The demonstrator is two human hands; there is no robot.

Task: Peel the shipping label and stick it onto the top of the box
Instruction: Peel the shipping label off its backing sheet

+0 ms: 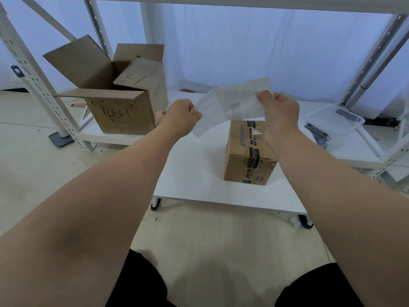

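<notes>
Both hands [179,115] [280,114] pinch the shipping label [239,103] above the box [247,156].

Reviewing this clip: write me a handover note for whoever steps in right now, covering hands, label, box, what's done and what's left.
Left hand: pinches the left edge of the shipping label.
Right hand: pinches its right edge.
The label is in the air above the taped box, its two layers partly parted.
The box stands on the white table.
Done: peel begun.
Left: finish the peel and stick the label on the box top.
</notes>
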